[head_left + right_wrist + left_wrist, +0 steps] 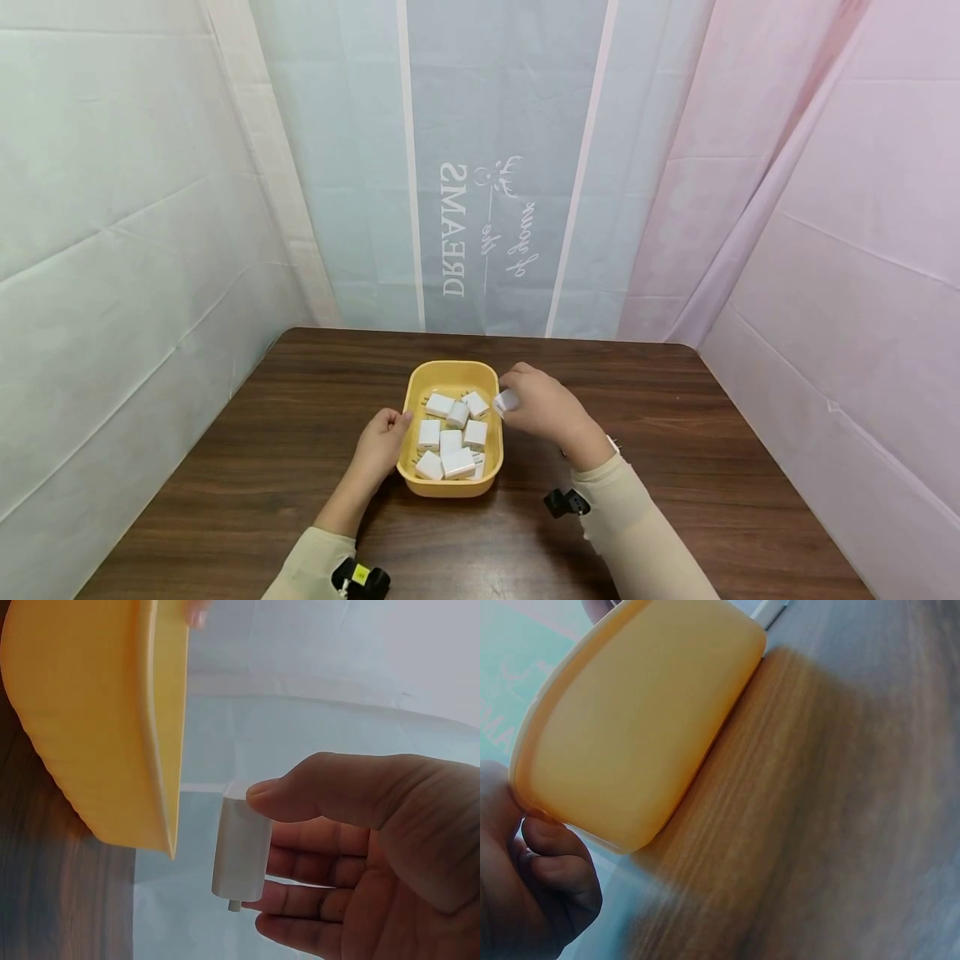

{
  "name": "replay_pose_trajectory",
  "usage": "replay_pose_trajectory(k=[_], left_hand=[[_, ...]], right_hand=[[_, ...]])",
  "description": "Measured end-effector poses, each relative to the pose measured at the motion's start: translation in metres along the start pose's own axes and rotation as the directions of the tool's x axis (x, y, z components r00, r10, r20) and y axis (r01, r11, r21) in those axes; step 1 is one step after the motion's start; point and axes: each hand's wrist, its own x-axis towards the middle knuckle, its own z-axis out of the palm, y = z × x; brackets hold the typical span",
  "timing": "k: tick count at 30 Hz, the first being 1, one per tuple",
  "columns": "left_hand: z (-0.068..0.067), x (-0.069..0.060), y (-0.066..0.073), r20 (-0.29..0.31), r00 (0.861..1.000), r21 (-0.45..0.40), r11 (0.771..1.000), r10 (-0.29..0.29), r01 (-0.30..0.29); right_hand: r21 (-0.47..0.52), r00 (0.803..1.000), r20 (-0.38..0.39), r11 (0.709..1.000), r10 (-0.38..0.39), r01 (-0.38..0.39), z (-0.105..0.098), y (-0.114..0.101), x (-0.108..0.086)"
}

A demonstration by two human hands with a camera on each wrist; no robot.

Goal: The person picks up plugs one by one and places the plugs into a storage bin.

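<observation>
A yellow plastic box (450, 490) stands on the table, holding several white charger plugs (459, 463) that lie loosely at different angles, some with prongs showing. At its left side, my left hand (381, 443) pinches the rim between thumb and curled fingers; the left wrist view shows this hand (544, 877) at one corner of the box wall (637, 727). Just outside the right rim, my right hand (546, 407) holds one more white charger plug (505, 402). Seen from the right wrist, the thumb presses the top of this plug (241, 847) against the fingers, and a prong points down.
The dark wood-grain table (315, 392) extends around the box on all sides. Behind it hangs a pale blue-grey cloth (495, 108) with mirrored lettering. White cloth walls (112, 250) enclose the left and right sides. A small black device (566, 502) is strapped at the right wrist.
</observation>
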Motion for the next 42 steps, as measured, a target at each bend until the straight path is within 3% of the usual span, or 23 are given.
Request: replay_pose_trajectory(k=[15,21,42], left_hand=[[0.0,-0.001,-0.002,-0.001,1.0,-0.015,1.0,0.014,-0.014],[0.001,-0.001,-0.001,-0.018,1.0,-0.029,0.999,0.023,-0.024],[0.0,-0.002,0.0,-0.009,1.0,-0.03,0.999,0.027,-0.027]], right_hand=[[-0.04,0.995,0.077,0.997,-0.058,0.061,0.018,-0.019,0.004],[-0.094,0.99,0.074,0.988,-0.116,0.123,0.026,-0.022,0.006],[-0.137,0.982,0.07,0.973,-0.176,0.184,0.049,-0.025,0.007]])
